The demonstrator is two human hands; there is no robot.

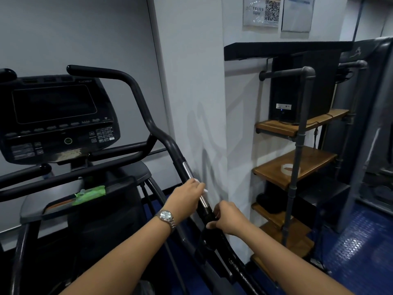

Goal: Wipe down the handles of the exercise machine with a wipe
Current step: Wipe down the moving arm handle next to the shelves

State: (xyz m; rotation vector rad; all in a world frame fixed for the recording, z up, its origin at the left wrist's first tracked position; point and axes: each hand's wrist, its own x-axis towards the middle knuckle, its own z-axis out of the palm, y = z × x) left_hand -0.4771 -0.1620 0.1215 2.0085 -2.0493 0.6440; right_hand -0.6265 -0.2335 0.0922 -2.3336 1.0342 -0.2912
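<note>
Wipe point(205, 190) in clenched left hand point(187, 196), wrapped round handle point(188, 169). Right hand point(228, 219) grasp just nearer. Slanting near-right to far-left.

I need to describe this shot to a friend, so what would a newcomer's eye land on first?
Two hands at centre bottom: the left hand, a watch on its wrist, wraps a white wipe round the machine's handle, while the right hand grips the handle just below. Next come the dark console at left, a green pack on the tray under it, and the wooden shelves at right.
</note>
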